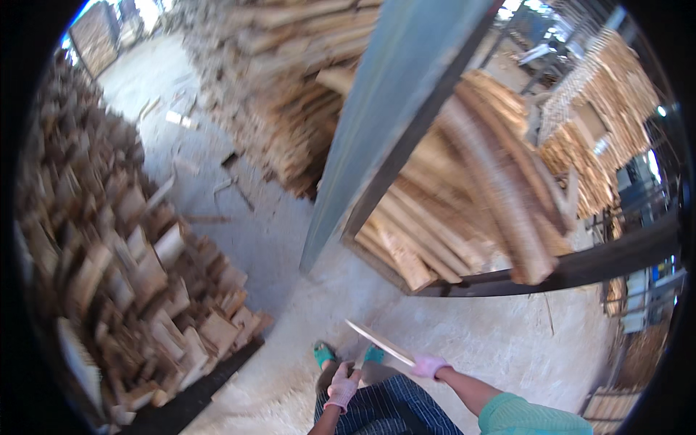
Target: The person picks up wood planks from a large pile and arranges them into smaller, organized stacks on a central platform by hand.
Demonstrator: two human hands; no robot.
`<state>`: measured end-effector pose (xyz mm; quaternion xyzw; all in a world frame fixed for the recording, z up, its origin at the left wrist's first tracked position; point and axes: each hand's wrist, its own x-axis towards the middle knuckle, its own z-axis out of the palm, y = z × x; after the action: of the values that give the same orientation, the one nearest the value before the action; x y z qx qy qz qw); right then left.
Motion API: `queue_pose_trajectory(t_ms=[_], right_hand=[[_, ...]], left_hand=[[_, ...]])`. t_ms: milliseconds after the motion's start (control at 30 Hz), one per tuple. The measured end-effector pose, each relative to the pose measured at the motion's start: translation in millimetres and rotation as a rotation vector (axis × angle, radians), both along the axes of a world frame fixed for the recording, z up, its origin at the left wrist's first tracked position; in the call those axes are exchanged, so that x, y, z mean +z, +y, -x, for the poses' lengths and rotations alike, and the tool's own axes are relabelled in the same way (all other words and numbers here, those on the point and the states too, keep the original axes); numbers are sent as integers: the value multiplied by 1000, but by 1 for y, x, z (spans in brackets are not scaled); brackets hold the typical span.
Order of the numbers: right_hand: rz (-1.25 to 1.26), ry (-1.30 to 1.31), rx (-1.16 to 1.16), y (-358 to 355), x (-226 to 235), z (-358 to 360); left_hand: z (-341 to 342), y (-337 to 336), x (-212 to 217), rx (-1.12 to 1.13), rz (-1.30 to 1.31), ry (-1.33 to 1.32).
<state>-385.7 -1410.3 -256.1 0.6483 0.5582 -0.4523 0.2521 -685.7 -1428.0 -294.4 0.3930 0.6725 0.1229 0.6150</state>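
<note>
My right hand (429, 366), in a pale pink glove, is closed around one end of a thin pale wooden slat (378, 342). The slat stretches leftward from the hand and slants up to a narrow tip, over the floor in front of my feet. My left hand (342, 388), gloved the same way, hangs in front of my legs beside my dark striped garment. Nothing shows in it, and its fingers look apart.
Rough wood pieces form a large stack (145, 304) at left. Ahead stands a blue-grey metal post (362, 145), joined to a dark frame holding long boards (406, 254). More stacked wood (283, 94) lies behind, another pile (602, 109) far right. Scraps litter the concrete floor (283, 319).
</note>
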Motion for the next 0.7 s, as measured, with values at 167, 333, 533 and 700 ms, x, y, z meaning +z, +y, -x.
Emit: queue_pose_trajectory(t_ms=[167,333,533,700], right_hand=[[318,-195,-633,-158,145,-101],[291,-252,-1468,-337,170,-165],[-216,-160,-2031,-318,195,-188],[-528,27,-1875,-237,271,-222]], left_hand=[[38,37,73,-150,-53,96],[71,74,78,-279,6,313],[-4,131,324,-144,-262,72],[-132,229,378,205,-293,-445]])
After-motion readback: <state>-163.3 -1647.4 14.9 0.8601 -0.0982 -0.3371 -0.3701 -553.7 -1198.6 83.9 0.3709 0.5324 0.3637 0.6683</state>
